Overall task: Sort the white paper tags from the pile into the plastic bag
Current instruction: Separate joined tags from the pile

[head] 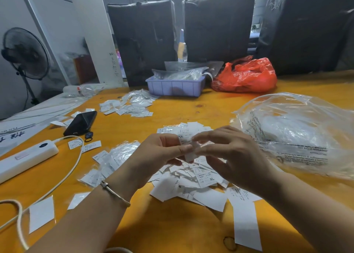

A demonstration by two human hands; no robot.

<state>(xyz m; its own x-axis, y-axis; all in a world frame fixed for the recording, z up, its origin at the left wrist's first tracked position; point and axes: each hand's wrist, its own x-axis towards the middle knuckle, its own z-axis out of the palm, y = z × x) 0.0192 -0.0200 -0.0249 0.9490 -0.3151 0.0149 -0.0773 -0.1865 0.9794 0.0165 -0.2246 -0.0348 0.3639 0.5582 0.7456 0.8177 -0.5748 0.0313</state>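
Above the pile of white paper tags [193,183], where we read "XL" and "S", our left hand [161,155] and right hand [229,157] together pinch one tag [191,153]. Right of the pile lies one clear plastic bag [298,134] printed "THIS BAG IS". Beyond the pile, one lilac tray [175,87] holds clear packets, beside one red bag [247,76].

Soft, even daylight falls on the orange table [191,107], bright in the middle, with a faint sheen near the red bag [247,74]. The far room is dim and grey. Shadows under the forearms are weak. The clear plastic bag [298,130] carries white glare. Fingertips look slightly motion-blurred, and wide-angle bending curves the edges
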